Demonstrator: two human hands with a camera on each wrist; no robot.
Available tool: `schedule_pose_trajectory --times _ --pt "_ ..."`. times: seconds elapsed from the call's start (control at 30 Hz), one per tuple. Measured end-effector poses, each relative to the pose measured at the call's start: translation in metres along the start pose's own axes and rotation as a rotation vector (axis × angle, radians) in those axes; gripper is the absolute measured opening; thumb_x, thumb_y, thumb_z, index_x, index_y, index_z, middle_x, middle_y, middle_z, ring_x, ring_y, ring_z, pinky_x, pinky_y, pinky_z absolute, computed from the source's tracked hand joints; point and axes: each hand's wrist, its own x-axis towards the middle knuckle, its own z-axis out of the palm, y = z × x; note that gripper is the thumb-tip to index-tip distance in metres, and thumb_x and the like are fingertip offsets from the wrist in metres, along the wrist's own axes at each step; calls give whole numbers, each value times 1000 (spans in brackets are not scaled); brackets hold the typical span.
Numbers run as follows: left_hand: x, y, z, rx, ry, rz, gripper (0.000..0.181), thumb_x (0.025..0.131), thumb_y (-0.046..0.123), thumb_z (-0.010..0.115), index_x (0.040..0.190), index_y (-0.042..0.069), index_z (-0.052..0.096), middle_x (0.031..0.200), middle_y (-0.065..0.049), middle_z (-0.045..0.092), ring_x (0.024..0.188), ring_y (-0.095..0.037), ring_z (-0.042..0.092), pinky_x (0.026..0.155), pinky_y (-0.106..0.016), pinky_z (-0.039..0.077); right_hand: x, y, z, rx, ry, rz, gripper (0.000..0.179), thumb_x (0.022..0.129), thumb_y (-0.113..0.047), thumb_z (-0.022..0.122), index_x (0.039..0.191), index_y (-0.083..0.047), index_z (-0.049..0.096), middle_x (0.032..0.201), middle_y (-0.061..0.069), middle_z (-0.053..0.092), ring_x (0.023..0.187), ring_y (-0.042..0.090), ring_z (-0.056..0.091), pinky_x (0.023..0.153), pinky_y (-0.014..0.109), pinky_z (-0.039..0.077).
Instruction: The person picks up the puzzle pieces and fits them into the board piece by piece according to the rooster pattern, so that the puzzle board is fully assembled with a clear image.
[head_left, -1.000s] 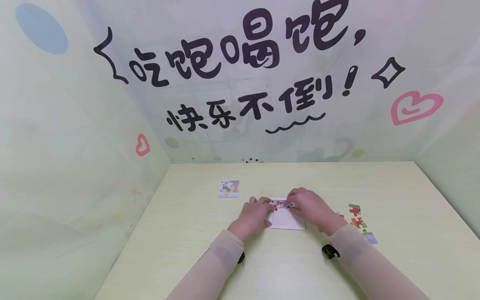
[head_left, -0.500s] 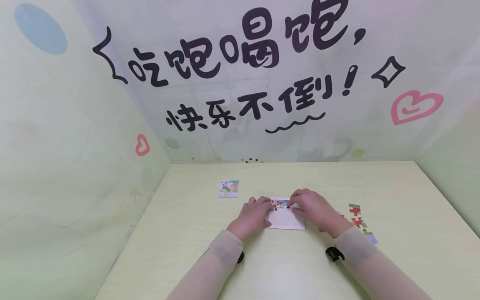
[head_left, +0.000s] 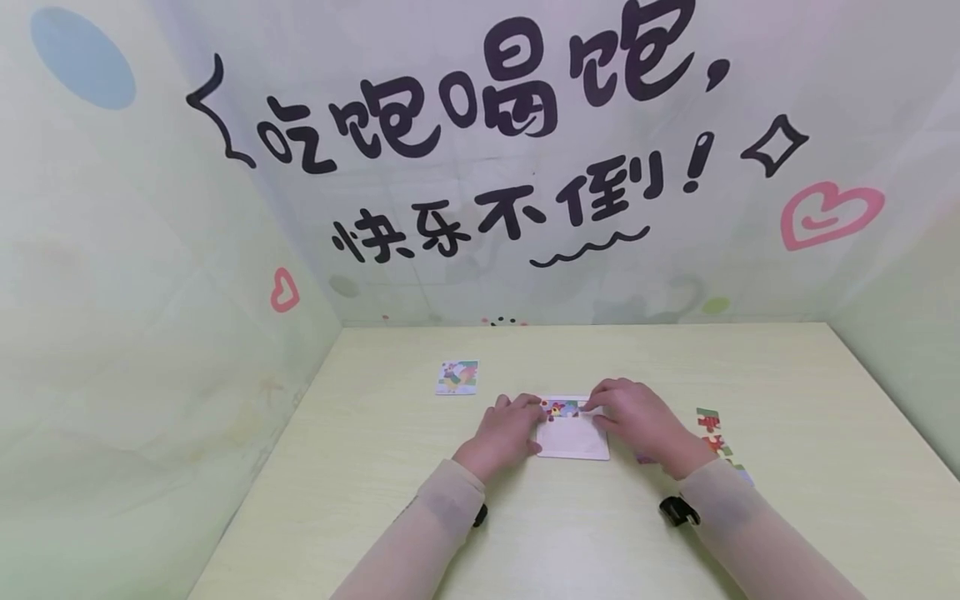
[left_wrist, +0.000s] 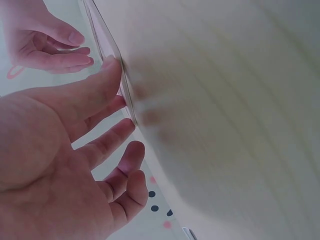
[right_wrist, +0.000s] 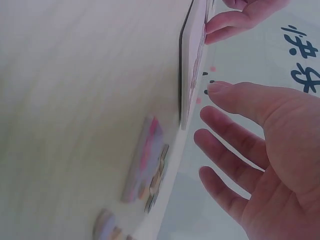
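Note:
A white puzzle board [head_left: 573,442] lies on the table, with a strip of joined colourful puzzle pieces [head_left: 564,408] along its far side. My left hand [head_left: 506,433] holds the board's left edge, thumb low on the side and fingertips by the pieces. In the left wrist view, that thumb [left_wrist: 107,80] meets the edge and the outer fingers are bent. My right hand [head_left: 641,421] is at the board's far right corner, index fingertip at the strip's right end. The right wrist view shows its thumb and fingers [right_wrist: 225,150] spread apart, with nothing gripped between them.
Several loose puzzle pieces [head_left: 708,419] lie on the table [head_left: 375,500] to the right, partly hidden by the right wrist; one piece [right_wrist: 145,160] is close to the board. A picture card of a rooster [head_left: 457,377] lies back left. A printed wall [head_left: 525,283] stands behind.
My right hand has slid a little to the right along the board's far side, uncovering more of the joined pieces. The left hand and the board have stayed in place.

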Motion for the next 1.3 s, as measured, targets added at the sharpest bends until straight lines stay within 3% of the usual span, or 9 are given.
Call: schedule_pose_trajectory --times 0.4,0.63,1.03,1.3 --pt "-2 0 -1 -18 -9 -3 50 88 27 82 135 21 67 157 5 49 121 -24 49 98 -38 45 -11 11 -8 -31 11 44 16 86 -9 82 102 -12 81 109 5 74 103 30 69 91 50 57" --pt "-3 1 -2 -21 -7 -4 49 88 27 81 135 21 67 157 4 49 121 -24 48 98 -38 45 -17 11 -16 -19 -14 131 16 88 -10 80 104 -14 81 113 6 74 107 32 69 90 51 57" --pt "-3 1 -2 -27 2 9 49 88 27 81 135 20 68 156 4 50 118 -23 49 95 -36 45 -25 17 -29 -14 -43 228 19 91 -16 78 109 -14 80 115 5 75 97 26 71 85 49 58" --pt "-3 0 0 -18 -4 -1 50 88 28 81 135 22 67 158 4 49 122 -24 49 97 -38 46 -34 23 -28 0 -26 233 18 89 -16 81 107 -15 80 109 2 75 90 20 69 79 46 59"
